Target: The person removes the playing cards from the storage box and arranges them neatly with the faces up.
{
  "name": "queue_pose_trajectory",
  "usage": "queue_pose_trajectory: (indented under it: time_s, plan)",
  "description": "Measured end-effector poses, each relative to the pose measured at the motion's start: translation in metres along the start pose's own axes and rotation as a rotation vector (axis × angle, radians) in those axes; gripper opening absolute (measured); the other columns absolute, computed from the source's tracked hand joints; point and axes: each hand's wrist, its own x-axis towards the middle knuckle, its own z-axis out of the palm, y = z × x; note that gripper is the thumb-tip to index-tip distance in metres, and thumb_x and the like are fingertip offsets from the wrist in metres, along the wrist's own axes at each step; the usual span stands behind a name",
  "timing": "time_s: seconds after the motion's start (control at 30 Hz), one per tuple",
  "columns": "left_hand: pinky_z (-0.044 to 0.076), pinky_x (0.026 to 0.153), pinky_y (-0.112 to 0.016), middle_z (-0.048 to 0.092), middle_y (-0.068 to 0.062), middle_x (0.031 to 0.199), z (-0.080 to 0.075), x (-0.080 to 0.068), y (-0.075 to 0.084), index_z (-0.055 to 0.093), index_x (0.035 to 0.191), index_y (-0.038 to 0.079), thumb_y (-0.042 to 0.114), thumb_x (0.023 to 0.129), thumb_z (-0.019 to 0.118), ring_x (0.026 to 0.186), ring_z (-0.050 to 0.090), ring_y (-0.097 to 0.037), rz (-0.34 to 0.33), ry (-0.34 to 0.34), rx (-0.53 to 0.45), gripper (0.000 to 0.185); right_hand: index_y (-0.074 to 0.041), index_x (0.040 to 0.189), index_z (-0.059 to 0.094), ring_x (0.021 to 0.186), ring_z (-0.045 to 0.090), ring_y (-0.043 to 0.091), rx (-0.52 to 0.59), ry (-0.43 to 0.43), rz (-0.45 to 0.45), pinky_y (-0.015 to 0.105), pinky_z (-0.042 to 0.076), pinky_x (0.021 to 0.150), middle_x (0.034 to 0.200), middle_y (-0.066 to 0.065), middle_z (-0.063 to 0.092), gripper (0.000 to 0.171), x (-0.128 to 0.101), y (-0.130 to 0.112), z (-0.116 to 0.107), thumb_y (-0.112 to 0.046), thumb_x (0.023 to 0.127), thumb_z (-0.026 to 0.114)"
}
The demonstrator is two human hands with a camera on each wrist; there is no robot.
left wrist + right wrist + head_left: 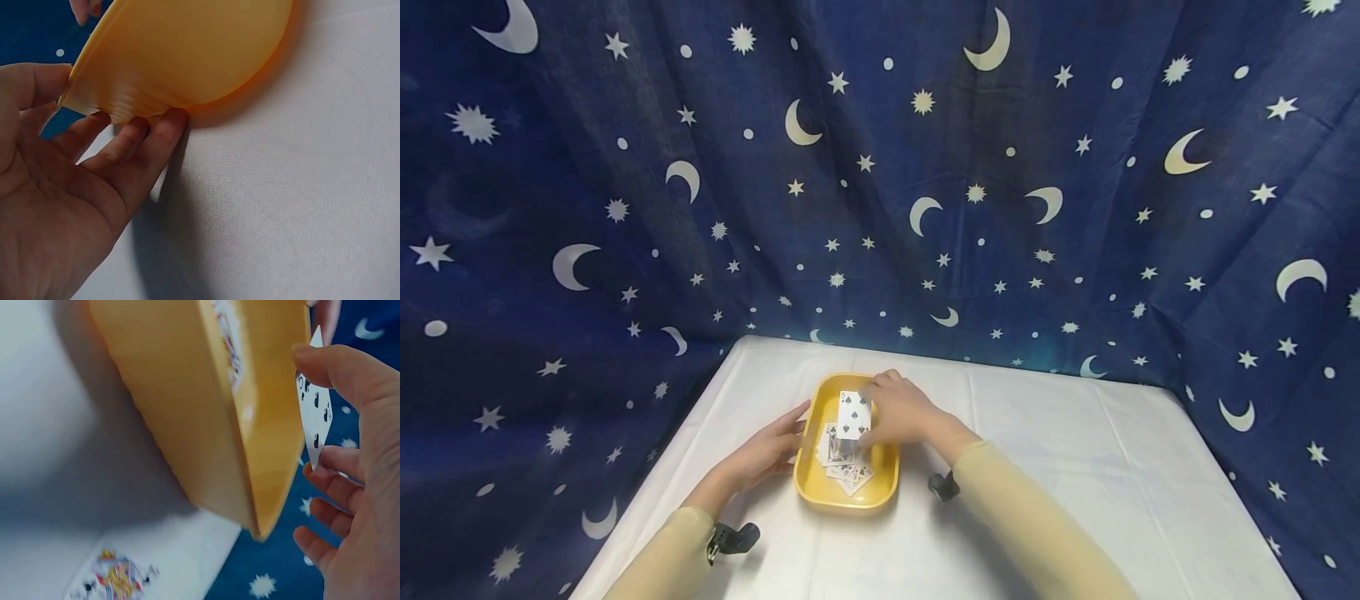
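Observation:
A yellow tray (882,490) with raised sides stands on the white cloth. Over it my right hand (904,408) pinches a playing card (852,417), a five of spades, between thumb and fingertips; the right wrist view has this card (314,419) nearly edge-on beside the tray's rim. Several face-up cards (841,454) overlap on the tray floor, a face card among them. At the tray's left side, my left hand (767,450) rests its extended fingers on the outer wall. In the left wrist view, fingertips (172,122) touch the ribbed wall, with the thumb side near the rim.
Another face card (115,578) lies on the cloth outside the tray in the right wrist view; the head view does not show it. White cloth (1060,483) covers the table. A dark blue curtain (880,208) with moons and stars hangs behind and at both sides.

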Motion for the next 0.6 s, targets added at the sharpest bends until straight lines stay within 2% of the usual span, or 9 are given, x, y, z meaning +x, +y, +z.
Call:
queue_pose_trajectory:
  time_s: [0.2,0.27,0.5,0.6]
  plan:
    - [0.056,0.091,-0.044,0.037,-0.020,0.160,0.002,-0.002,0.002,0.024,0.165,0.024,0.012,0.100,0.053,0.119,0.060,-0.029,0.017,0.005,0.010,0.072,-0.022,0.148,0.055,0.134,0.040,0.020,0.014,0.068,0.014,0.043,0.033,0.116,0.142,-0.001,0.053,0.099,-0.020,0.024,-0.023,-0.078,0.068,0.075]
    - [0.056,0.091,-0.044,0.037,-0.020,0.160,0.003,-0.002,0.002,0.025,0.164,0.024,0.011,0.099,0.053,0.117,0.060,-0.029,0.018,0.017,0.021,0.072,-0.021,0.149,0.054,0.135,0.040,0.020,0.014,0.087,0.030,0.043,0.033,0.116,0.144,-0.001,0.052,0.100,-0.028,0.034,-0.029,-0.078,0.069,0.074]
    - [0.056,0.093,-0.045,0.040,-0.019,0.158,0.004,-0.001,0.001,0.026,0.164,0.024,0.013,0.099,0.053,0.121,0.060,-0.030,0.011,0.037,0.035,0.072,-0.021,0.150,0.053,0.136,0.039,0.021,0.040,0.112,0.098,0.046,0.037,0.114,0.147,0.001,0.050,0.088,-0.053,0.063,-0.043,-0.055,0.074,0.082]
    - [0.056,0.093,-0.045,0.042,-0.018,0.157,0.005,-0.001,0.000,0.027,0.164,0.025,0.014,0.100,0.054,0.122,0.060,-0.030,0.003,0.042,0.039,0.071,-0.020,0.149,0.054,0.136,0.039,0.024,0.055,0.113,0.117,0.049,0.038,0.114,0.147,0.003,0.050,0.087,-0.063,0.075,-0.044,-0.051,0.073,0.084]
